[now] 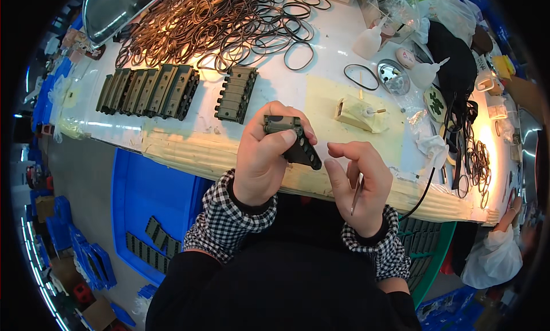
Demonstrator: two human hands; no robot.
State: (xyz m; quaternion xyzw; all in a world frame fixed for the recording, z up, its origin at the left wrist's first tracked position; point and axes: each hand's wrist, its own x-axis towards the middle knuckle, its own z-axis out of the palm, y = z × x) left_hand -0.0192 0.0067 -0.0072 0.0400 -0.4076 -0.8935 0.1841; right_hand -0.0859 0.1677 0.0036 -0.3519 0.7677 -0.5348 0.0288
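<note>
My left hand (pixel 256 162) grips an olive-green slotted housing (pixel 282 123) with a dark face and a row of small round holes along one edge. My thumb presses on its near side, and the fingers wrap behind. Just to the right, my right hand (pixel 366 185) is curled around a thin metal tool (pixel 357 197), possibly tweezers; its far end is hidden in the palm. The thumb and index finger of that hand stand apart, close to the housing but seemingly not touching it. A single similar green housing (pixel 236 94) lies on the table beyond my left hand.
A row of green housings (pixel 150 91) lies at the left, below a heap of dark rubber rings (pixel 212 24). A yellowish block (pixel 361 114) sits right of centre, near a round clear dish (pixel 393 77). Blue (pixel 129 187) and green (pixel 440 256) crates stand below the padded table edge (pixel 183 150).
</note>
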